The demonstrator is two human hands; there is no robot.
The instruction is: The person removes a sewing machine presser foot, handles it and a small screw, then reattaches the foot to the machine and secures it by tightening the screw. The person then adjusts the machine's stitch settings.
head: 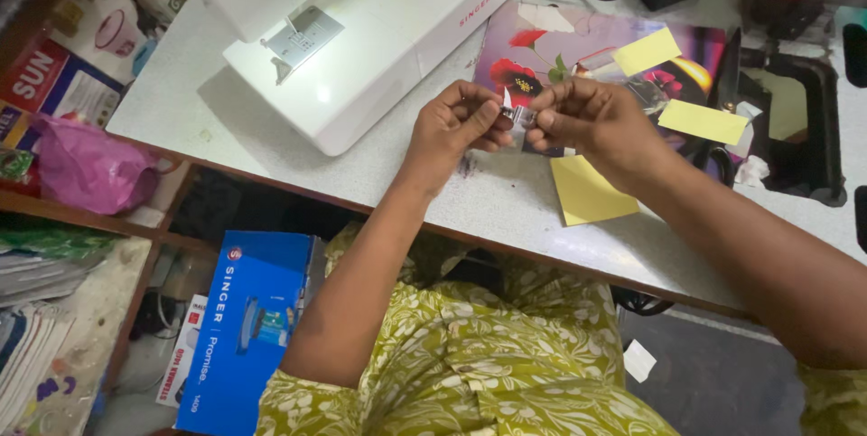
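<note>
Your left hand (456, 125) and right hand (587, 120) both pinch closed on one small shiny metal piece (518, 117) above the speckled grey desk's (226, 120) front edge.

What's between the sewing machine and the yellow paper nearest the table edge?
In the head view, the left hand and bare tabletop lie between the sewing machine and that yellow paper.

I see a tiny shiny metal thing (518, 117), silver and a bit see-through. It is pinched between the fingertips of my left hand (456, 125) and my right hand (591, 120), up above the grey table, near the flower picture.
</note>
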